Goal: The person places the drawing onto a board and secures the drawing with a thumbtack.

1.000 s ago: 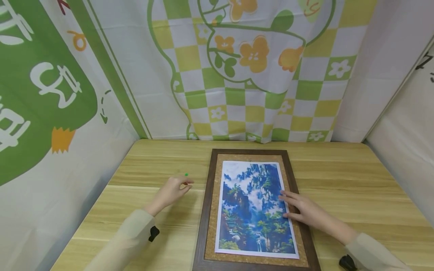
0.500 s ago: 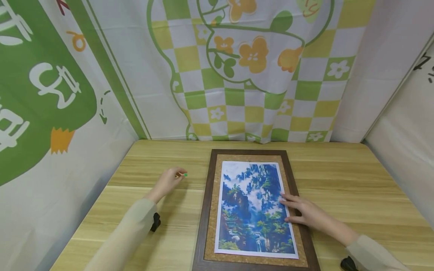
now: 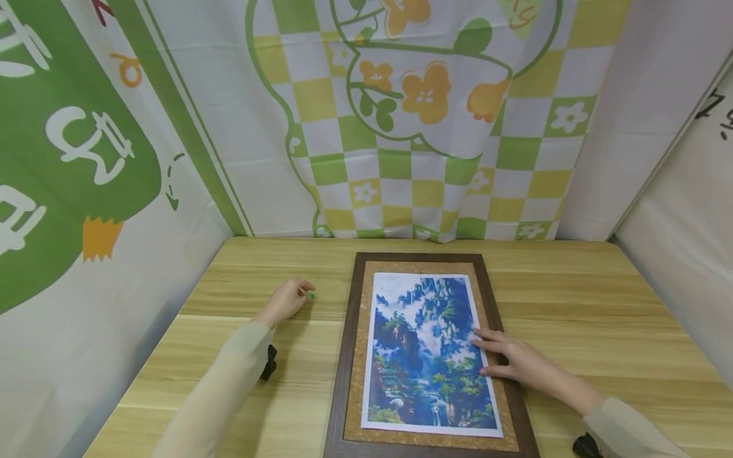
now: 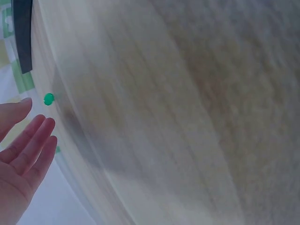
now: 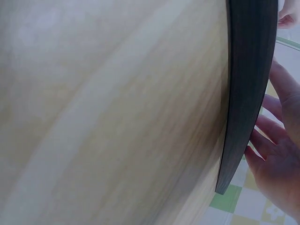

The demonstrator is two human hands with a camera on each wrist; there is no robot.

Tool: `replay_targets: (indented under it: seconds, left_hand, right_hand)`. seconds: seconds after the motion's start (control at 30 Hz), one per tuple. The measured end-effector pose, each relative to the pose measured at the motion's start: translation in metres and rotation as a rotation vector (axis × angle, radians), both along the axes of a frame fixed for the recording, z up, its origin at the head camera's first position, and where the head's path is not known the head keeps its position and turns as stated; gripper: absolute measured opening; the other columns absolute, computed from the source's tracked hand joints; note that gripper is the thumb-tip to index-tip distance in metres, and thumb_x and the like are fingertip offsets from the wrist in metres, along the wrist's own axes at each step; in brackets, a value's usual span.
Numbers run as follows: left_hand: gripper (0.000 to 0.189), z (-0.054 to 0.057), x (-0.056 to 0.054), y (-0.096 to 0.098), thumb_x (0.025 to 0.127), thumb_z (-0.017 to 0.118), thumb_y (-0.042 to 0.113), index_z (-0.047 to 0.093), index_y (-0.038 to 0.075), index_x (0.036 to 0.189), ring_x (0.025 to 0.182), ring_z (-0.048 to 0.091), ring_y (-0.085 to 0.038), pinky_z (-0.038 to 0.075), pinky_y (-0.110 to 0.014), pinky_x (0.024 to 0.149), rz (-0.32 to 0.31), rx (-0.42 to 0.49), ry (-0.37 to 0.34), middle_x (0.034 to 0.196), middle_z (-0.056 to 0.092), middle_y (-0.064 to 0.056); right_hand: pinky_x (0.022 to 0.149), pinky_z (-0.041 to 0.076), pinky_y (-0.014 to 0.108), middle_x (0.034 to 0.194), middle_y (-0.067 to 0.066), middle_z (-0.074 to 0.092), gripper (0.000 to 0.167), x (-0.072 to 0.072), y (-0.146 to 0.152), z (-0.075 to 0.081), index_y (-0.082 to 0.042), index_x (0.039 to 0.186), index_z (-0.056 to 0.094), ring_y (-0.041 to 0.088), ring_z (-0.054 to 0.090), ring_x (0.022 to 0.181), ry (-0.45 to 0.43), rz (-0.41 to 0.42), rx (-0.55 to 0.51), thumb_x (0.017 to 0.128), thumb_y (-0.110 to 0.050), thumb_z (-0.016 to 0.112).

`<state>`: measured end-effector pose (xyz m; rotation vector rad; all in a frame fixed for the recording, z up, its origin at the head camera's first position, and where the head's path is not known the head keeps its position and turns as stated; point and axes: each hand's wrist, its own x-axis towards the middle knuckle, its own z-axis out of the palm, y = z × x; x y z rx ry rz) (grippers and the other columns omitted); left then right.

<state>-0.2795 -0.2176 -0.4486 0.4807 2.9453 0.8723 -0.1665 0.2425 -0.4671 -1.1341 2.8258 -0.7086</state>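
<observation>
A small green push pin (image 3: 312,295) lies on the wooden table, left of the frame. My left hand (image 3: 286,300) is right beside it; in the left wrist view the thumb and bent fingers (image 4: 35,154) stand apart, with the green pin (image 4: 48,99) just beyond the tips and nothing between them. My right hand (image 3: 515,359) rests its spread fingers on the right edge of a landscape print (image 3: 426,350). That print lies on a cork board (image 3: 359,381) in a dark brown frame (image 3: 343,356). From the right wrist, the right hand (image 5: 281,150) shows beside the frame's edge.
The frame takes up the middle of the wooden table (image 3: 572,305). A curtain (image 3: 435,191) with green and yellow checks hangs at the table's back edge. Fabric walls stand at left and right. Black wrist devices (image 3: 269,362) sit on both sleeves.
My left hand has moved back and to the left, from in front of the green push pin to beside it. The right hand has slid slightly down the print's edge.
</observation>
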Motion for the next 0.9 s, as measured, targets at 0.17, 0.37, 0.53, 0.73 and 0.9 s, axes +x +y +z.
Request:
replay_targets:
  seconds: [0.17,0.37,0.53,0.73,0.9]
  left_hand:
    - [0.021,-0.005,-0.006,0.0,0.08,0.057,-0.006,0.061,-0.004,0.1,0.084,0.056,-0.026,0.049,-0.038,0.073,-0.026,-0.029,0.0,0.098,0.06,-0.017]
    - [0.017,-0.007,-0.009,0.001,0.08,0.056,-0.007,0.062,-0.004,0.096,0.083,0.055,-0.025,0.048,-0.037,0.072,-0.039,-0.032,-0.019,0.093,0.058,-0.016]
    - [0.015,-0.012,-0.014,0.003,0.078,0.058,-0.007,0.064,-0.002,0.091,0.082,0.054,-0.025,0.048,-0.037,0.071,-0.045,-0.064,0.012,0.088,0.058,-0.014]
    - [0.015,-0.014,-0.016,0.004,0.076,0.057,-0.009,0.065,-0.003,0.087,0.079,0.053,-0.023,0.047,-0.035,0.07,-0.042,-0.074,0.022,0.084,0.056,-0.012]
    - [0.016,-0.011,-0.013,0.006,0.074,0.056,-0.012,0.065,-0.004,0.084,0.078,0.054,-0.024,0.047,-0.034,0.069,-0.05,-0.075,0.031,0.083,0.057,-0.014]
  right_hand:
    - [0.082,0.045,0.045,0.13,0.022,0.042,0.057,0.0,0.0,0.0,0.001,0.123,0.051,0.038,0.043,0.113,-0.02,-0.012,-0.001,0.081,-0.037,0.06]
    - [0.083,0.045,0.044,0.131,0.021,0.041,0.057,0.001,0.0,0.001,0.0,0.122,0.051,0.038,0.043,0.114,-0.044,-0.026,-0.003,0.08,-0.037,0.06]
    - [0.083,0.044,0.045,0.132,0.021,0.041,0.058,0.001,0.0,0.001,0.0,0.123,0.051,0.038,0.041,0.115,-0.06,-0.033,0.001,0.081,-0.038,0.059]
    - [0.084,0.044,0.046,0.132,0.02,0.04,0.059,0.0,0.0,-0.001,0.0,0.123,0.051,0.038,0.04,0.116,-0.063,-0.04,0.001,0.081,-0.039,0.059]
    - [0.084,0.044,0.047,0.131,0.021,0.041,0.058,0.0,0.0,-0.001,0.001,0.123,0.051,0.039,0.041,0.115,-0.051,-0.038,0.001,0.08,-0.038,0.06]
